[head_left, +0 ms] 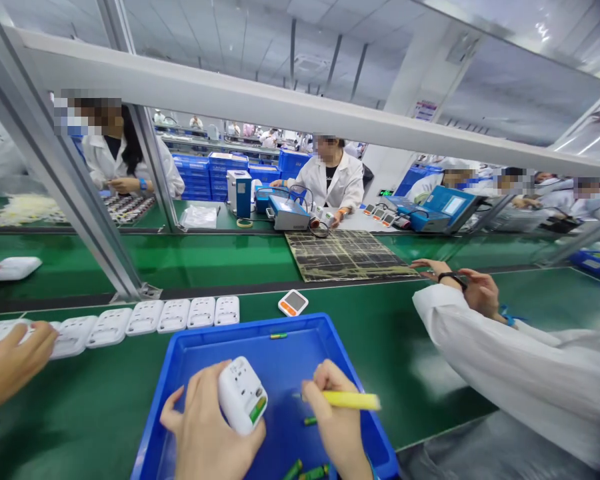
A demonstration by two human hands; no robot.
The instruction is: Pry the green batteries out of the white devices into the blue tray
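My left hand (207,427) grips a small white electronic device (241,390), tilted with its back toward me. A green battery (258,409) shows in its lower slot. My right hand (337,423) is closed around a yellow-handled tool (353,400); its thin tip points left toward the device, apart from it, and is too blurred to name. Both hands are over a blue tray (275,360). Several loose green batteries (314,473) lie in the tray near my right wrist, and another battery (279,336) lies by the far rim.
White devices (173,315) stand in a row behind the tray, touched by a co-worker's hand (17,350) at left. One device (293,303) lies screen up. A co-worker's sleeve (490,347) reaches in from the right. Beyond are a dark mat (350,255) and a metal post (90,180).
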